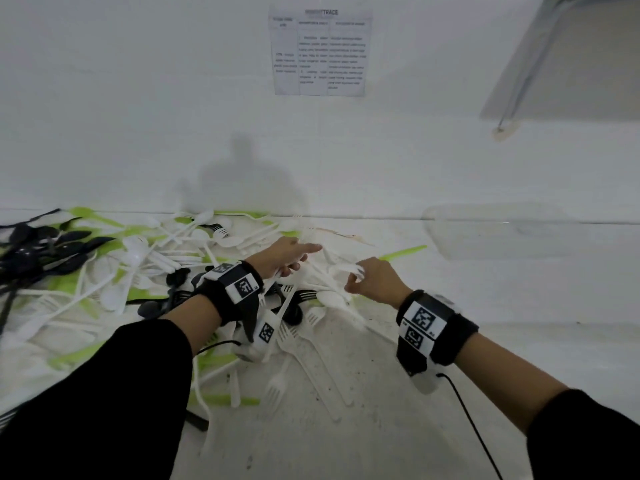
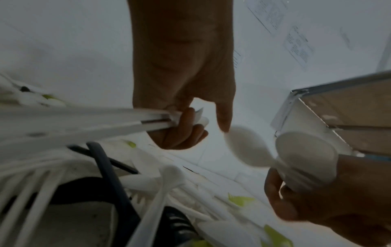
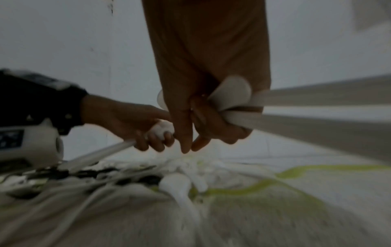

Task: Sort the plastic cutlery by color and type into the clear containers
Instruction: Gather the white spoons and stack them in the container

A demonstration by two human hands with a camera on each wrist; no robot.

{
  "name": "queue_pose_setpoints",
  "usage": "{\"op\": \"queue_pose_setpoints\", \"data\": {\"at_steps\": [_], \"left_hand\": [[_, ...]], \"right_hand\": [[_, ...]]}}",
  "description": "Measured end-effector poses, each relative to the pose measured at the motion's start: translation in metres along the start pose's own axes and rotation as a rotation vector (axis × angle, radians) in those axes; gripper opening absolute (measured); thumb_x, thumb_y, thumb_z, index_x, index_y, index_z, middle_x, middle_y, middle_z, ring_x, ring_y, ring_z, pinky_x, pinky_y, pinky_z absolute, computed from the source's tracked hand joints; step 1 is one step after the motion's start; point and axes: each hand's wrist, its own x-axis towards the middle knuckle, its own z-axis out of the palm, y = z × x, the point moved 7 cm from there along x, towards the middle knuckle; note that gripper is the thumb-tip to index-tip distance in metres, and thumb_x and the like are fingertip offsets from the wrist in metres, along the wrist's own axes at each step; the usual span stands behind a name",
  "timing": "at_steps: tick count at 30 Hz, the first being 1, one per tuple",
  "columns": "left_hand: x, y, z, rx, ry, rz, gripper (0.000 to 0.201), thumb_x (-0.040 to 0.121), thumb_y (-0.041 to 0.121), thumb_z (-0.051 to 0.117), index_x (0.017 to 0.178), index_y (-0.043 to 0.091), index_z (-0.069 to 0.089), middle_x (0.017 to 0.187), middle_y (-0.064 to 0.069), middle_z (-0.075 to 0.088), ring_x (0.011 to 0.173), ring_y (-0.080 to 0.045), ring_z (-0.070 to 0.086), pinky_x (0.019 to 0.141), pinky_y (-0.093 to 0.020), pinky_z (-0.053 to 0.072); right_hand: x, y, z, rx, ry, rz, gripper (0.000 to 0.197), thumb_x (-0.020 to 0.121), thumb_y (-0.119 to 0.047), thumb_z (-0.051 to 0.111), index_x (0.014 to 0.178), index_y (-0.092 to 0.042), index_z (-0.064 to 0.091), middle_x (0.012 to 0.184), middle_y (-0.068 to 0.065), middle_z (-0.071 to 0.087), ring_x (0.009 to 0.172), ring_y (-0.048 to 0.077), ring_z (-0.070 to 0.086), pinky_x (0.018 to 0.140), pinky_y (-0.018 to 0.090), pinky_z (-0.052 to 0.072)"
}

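White plastic spoons (image 3: 230, 95) sit bunched in my right hand (image 1: 375, 278), curled tight round them; my left hand (image 1: 284, 256) grips white handles (image 2: 84, 120). Beyond, bare white floor reaches the clear plastic container (image 1: 498, 230) against the wall's edge.

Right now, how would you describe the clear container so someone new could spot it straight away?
Start from the printed sheet on the white wall and drop to the table. The clear container sits at the table's far right edge against the wall, right of the cutlery pile. It is the only see-through tub, and it looks empty.
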Motion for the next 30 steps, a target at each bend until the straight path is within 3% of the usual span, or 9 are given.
{"op": "queue_pose_setpoints", "data": {"at_steps": [4,7,10,13,15,18,22,26,30], "left_hand": [[0.003,0.009,-0.019,0.247,0.249,0.177,0.026,0.084,0.015,0.066,0.106,0.006,0.057,0.091,-0.005,0.051,0.078,-0.018,0.051,0.052,-0.018,0.036],[0.005,0.011,-0.021,0.393,0.281,0.184,0.033,0.082,0.018,0.067,0.111,0.002,0.059,0.103,-0.007,0.055,0.104,-0.025,0.054,0.068,-0.023,0.035],[0.016,-0.002,-0.015,0.563,0.176,0.127,0.053,0.077,0.042,0.072,0.109,0.001,0.057,0.113,-0.009,0.059,0.102,-0.024,0.055,0.077,-0.025,0.033],[0.014,-0.009,-0.004,0.661,0.119,0.102,0.067,0.059,0.063,0.067,0.090,0.005,0.054,0.103,-0.008,0.059,0.096,-0.024,0.053,0.075,-0.028,0.034],[0.013,-0.013,0.005,0.748,0.112,0.116,0.058,0.067,0.059,0.073,0.077,0.008,0.048,0.092,-0.006,0.055,0.092,-0.024,0.051,0.072,-0.029,0.033],[0.014,-0.015,0.012,0.811,0.145,0.169,0.049,0.080,0.040,0.069,0.101,-0.001,0.054,0.110,-0.015,0.057,0.106,-0.029,0.051,0.079,-0.030,0.036],[0.010,-0.016,0.006,0.577,0.126,0.117,0.033,0.083,0.025,0.059,0.097,-0.004,0.053,0.106,-0.020,0.057,0.103,-0.031,0.054,0.082,-0.032,0.042],[-0.003,-0.009,-0.003,0.024,0.102,0.105,0.010,0.092,0.009,0.048,0.098,0.001,0.049,0.095,-0.020,0.064,0.059,-0.022,0.068,0.050,-0.025,0.054],[-0.020,0.010,-0.015,-0.177,0.103,0.184,0.007,0.092,0.001,0.050,0.097,0.006,0.052,0.080,-0.011,0.065,0.044,-0.013,0.062,0.042,-0.020,0.050]], "right_hand": [[-0.005,0.018,0.025,-0.066,-0.130,0.103,0.028,0.064,-0.030,0.083,0.072,-0.013,0.062,0.089,0.007,0.066,0.088,0.019,0.060,0.062,0.023,0.038],[-0.007,0.028,0.029,-0.030,-0.142,0.137,0.029,0.063,-0.024,0.084,0.079,-0.005,0.070,0.087,0.011,0.069,0.082,0.019,0.063,0.060,0.021,0.040],[-0.011,0.029,0.019,0.094,-0.119,0.159,0.027,0.066,-0.021,0.083,0.075,-0.001,0.069,0.068,0.004,0.059,0.059,0.009,0.050,0.042,0.012,0.036],[-0.015,0.028,0.006,0.266,-0.088,0.175,0.019,0.068,-0.016,0.082,0.069,-0.006,0.066,0.047,-0.012,0.054,0.051,0.004,0.044,0.037,0.011,0.033],[-0.017,0.027,0.001,0.307,-0.096,0.167,0.027,0.072,-0.016,0.080,0.057,-0.015,0.057,0.043,-0.016,0.051,0.050,0.004,0.042,0.038,0.011,0.033],[-0.019,0.027,-0.006,0.439,-0.044,0.172,0.029,0.077,-0.020,0.075,0.056,-0.017,0.055,0.053,-0.007,0.053,0.049,0.006,0.041,0.038,0.011,0.029],[-0.022,0.022,-0.005,0.428,-0.034,0.203,0.025,0.088,-0.028,0.059,0.067,-0.014,0.061,0.057,-0.009,0.060,0.055,0.009,0.047,0.048,0.017,0.039],[-0.023,0.020,0.001,0.055,-0.017,0.229,0.034,0.085,-0.040,0.054,0.087,-0.007,0.066,0.085,0.003,0.069,0.085,0.020,0.061,0.064,0.026,0.038],[-0.018,0.011,0.012,-0.167,-0.056,0.108,0.034,0.081,-0.044,0.063,0.090,-0.011,0.058,0.093,0.006,0.065,0.090,0.021,0.059,0.062,0.026,0.034]]}}
